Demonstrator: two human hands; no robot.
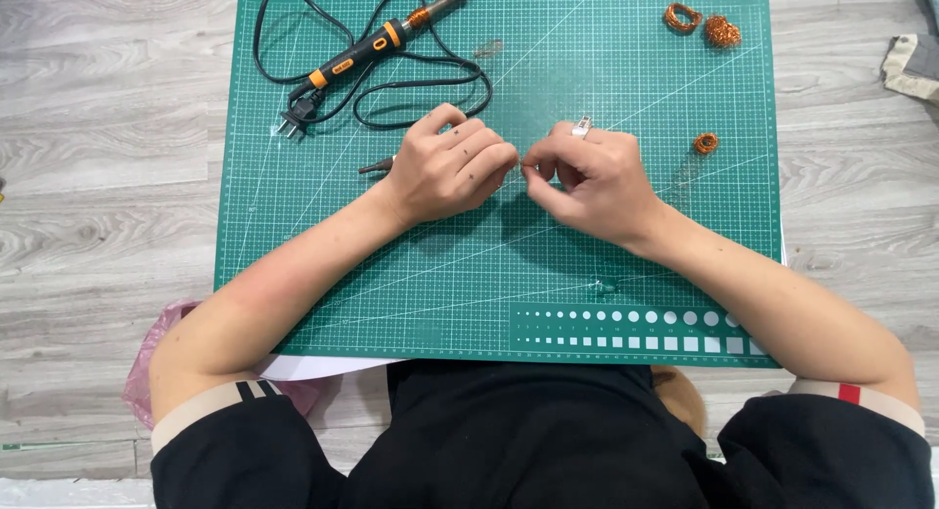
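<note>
Both hands, the left hand (452,167) and right hand (590,179), meet fingertip to fingertip over the green cutting mat (391,284), pinching something too thin to identify, while the soldering iron (377,45) lies aside.

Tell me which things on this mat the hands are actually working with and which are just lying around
In use:
left hand and right hand, fingertips pinched together at the mat's middle; what they pinch is too thin to make out
green cutting mat under them

Lying about:
soldering iron with its black cord
three copper wire coils
small dark tool by the left hand
pink bag
</note>
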